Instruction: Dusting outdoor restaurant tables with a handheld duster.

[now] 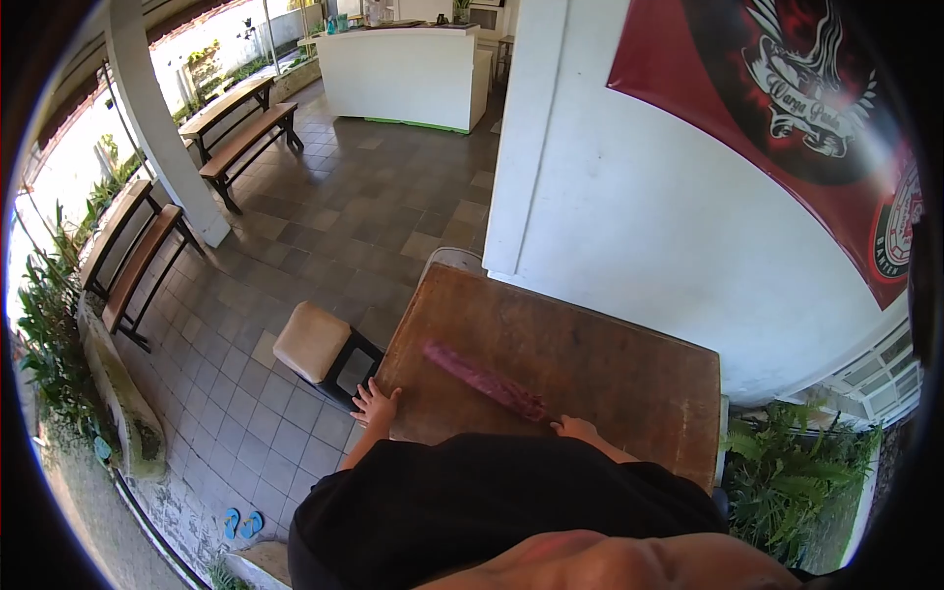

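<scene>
A worn brown wooden table point(619, 361) stands before me. My left hand point(376, 404) rests at its left edge with the fingers spread and holds nothing. Near the table's front edge, my right hand point(575, 428) is closed around the dark handle end of a pink-purple duster point(479, 376). The duster's long fluffy head lies slantwise over the tabletop, pointing away to the left, and looks slightly blurred.
A stool with a tan padded seat point(313, 343) stands left of the table. Beyond the table rises a white wall point(590, 206) with a red banner point(678, 88). Wooden benches point(247, 140) line the left side. Ferns point(789, 457) grow at right; blue flip-flops point(242, 523) lie lower left.
</scene>
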Demonstrator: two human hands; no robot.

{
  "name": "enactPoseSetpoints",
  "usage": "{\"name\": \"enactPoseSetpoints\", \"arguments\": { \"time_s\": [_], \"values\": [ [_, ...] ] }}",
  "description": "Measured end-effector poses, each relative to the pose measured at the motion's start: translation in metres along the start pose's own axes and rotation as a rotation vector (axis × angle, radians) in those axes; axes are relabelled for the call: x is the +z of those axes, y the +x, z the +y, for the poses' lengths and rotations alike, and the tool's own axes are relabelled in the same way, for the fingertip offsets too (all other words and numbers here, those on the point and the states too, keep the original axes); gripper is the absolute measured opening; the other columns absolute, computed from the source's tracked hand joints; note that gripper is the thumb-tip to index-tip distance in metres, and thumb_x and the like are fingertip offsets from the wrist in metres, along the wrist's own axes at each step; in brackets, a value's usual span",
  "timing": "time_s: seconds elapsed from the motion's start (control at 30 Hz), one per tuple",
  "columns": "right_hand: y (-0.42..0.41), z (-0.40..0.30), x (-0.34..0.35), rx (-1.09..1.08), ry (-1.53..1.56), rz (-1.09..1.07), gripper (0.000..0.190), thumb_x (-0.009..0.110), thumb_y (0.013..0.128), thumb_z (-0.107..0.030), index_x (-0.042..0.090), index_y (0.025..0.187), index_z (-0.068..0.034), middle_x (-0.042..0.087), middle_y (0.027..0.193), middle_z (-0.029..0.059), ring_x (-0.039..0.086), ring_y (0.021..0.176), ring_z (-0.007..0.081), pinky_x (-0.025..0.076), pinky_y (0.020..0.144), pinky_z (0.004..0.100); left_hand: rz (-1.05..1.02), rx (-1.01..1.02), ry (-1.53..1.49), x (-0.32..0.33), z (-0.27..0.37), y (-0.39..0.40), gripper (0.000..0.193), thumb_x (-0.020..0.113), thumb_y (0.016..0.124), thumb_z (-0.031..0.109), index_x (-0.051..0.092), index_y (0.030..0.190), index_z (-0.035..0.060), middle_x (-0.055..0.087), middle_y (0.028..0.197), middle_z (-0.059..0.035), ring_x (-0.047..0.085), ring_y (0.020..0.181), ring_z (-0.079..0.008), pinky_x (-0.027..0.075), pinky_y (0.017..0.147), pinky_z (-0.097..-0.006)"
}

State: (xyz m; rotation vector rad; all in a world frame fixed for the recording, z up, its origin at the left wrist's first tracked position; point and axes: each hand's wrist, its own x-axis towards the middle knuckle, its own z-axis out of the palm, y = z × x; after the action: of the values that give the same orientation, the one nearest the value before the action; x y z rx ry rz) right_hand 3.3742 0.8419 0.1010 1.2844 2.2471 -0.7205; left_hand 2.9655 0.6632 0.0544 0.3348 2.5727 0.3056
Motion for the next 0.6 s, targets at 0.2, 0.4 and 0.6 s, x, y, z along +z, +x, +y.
{"name": "enactPoseSetpoints", "arguments": {
  "time_s": [0.2, 0.4, 0.6],
  "values": [
    [-0.009, 0.093, 0.025, 0.233, 0.191, 0.187, 0.054, 0.033, 0.092, -0.047, 0.055, 0.105, 0.001, 0.058, 0.105, 0.0247, 0.055, 0.099, 0.0413, 0.043, 0.084, 0.0489, 0.114, 0.010, 0.001, 0.025, 0.003, 0.004, 0.081, 0.044, 0.082, 0.060, 0.008, 0.144, 0.0227, 0.001, 0.150, -0.0114, -0.005, 0.136, -0.0394, -0.002, 0.102, -0.0631],
    [-0.041, 0.147, 0.036, 0.411, 0.298, 0.239, 0.059, 0.029, 0.094, -0.046, 0.053, 0.105, 0.007, 0.056, 0.106, 0.0275, 0.055, 0.098, 0.0418, 0.043, 0.082, 0.0469, 0.182, -0.030, -0.009, 0.045, 0.013, -0.003, 0.068, 0.039, 0.089, 0.047, 0.008, 0.144, 0.0214, -0.003, 0.150, -0.0110, -0.007, 0.136, -0.0383, 0.000, 0.103, -0.0620],
    [-0.072, 0.138, 0.063, 0.369, 0.393, 0.282, 0.062, 0.027, 0.093, -0.049, 0.053, 0.106, 0.006, 0.058, 0.102, 0.0285, 0.054, 0.099, 0.0427, 0.042, 0.083, 0.0489, 0.182, 0.086, 0.076, 0.070, 0.035, -0.026, 0.066, 0.036, 0.090, 0.046, 0.008, 0.144, 0.0215, -0.006, 0.150, -0.0103, -0.010, 0.136, -0.0374, -0.003, 0.103, -0.0617]
  ]
}}
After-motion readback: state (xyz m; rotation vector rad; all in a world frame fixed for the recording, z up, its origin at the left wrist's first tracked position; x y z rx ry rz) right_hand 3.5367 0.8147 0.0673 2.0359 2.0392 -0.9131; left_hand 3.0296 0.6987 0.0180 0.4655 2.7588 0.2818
